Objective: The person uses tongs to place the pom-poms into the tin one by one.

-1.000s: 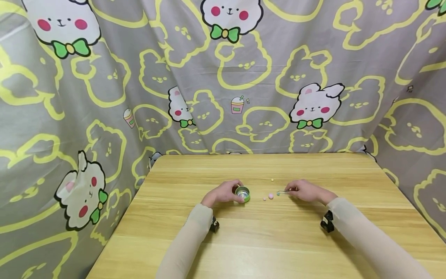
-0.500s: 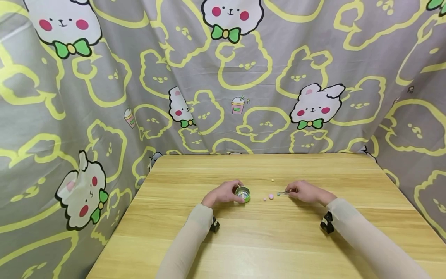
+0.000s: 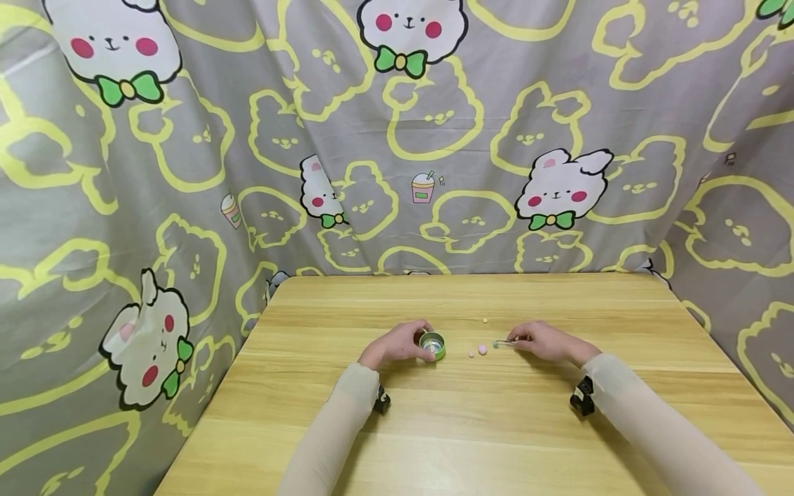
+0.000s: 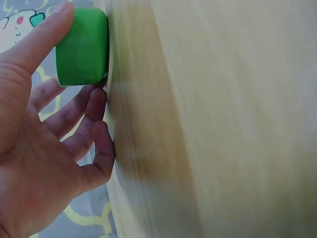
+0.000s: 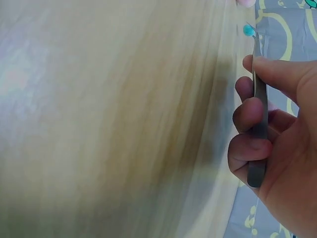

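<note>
A small round green tin (image 3: 432,346) stands on the table, gripped at its side by my left hand (image 3: 406,342). In the left wrist view the thumb lies along the green tin (image 4: 83,47), the other fingers curled beyond it. My right hand (image 3: 547,340) holds metal tweezers (image 5: 260,114) between thumb and fingers. At the tweezers' tips is a small teal ball (image 5: 248,30); whether they pinch it, I cannot tell. Left of it lie a larger pink ball (image 3: 482,349) and a tiny pink one (image 3: 471,355). The tin's contents are too small to make out.
A tiny yellow ball (image 3: 485,320) lies farther back on the wooden table (image 3: 471,441). Behind and beside the table hangs a grey patterned cloth (image 3: 347,124). Each wrist wears a small black device.
</note>
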`<state>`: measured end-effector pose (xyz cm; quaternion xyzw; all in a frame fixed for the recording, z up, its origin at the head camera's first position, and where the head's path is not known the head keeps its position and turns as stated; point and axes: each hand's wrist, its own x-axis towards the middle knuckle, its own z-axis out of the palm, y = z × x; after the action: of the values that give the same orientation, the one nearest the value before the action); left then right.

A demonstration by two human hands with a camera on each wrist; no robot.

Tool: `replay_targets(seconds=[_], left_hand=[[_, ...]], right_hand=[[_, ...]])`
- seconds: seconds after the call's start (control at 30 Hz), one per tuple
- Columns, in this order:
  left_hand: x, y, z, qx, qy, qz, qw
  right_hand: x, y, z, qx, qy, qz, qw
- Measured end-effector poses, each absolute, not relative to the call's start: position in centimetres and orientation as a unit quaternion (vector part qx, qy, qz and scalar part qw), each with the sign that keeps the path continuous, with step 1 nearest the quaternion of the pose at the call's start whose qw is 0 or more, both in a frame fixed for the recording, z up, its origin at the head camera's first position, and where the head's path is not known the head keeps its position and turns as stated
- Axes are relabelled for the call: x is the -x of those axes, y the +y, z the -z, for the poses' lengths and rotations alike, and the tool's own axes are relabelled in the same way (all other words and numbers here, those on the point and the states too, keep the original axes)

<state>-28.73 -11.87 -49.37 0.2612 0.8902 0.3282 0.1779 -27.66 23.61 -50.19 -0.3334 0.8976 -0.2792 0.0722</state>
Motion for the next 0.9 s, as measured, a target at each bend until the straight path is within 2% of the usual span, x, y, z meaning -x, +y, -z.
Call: replay_targets(seconds=[0.27,0.9], left_hand=[[28.6,-11.9,49.3,-0.260,0.891,-0.325,0.180],[28.7,-11.9,49.3,-0.260,0.890,-0.329,0.180]], right_hand=[[27.5,23.0,49.6,0.316,0.895,0.307,0.072],[28.4,18.8,46.3,0.346,0.887,0.299,0.063]])
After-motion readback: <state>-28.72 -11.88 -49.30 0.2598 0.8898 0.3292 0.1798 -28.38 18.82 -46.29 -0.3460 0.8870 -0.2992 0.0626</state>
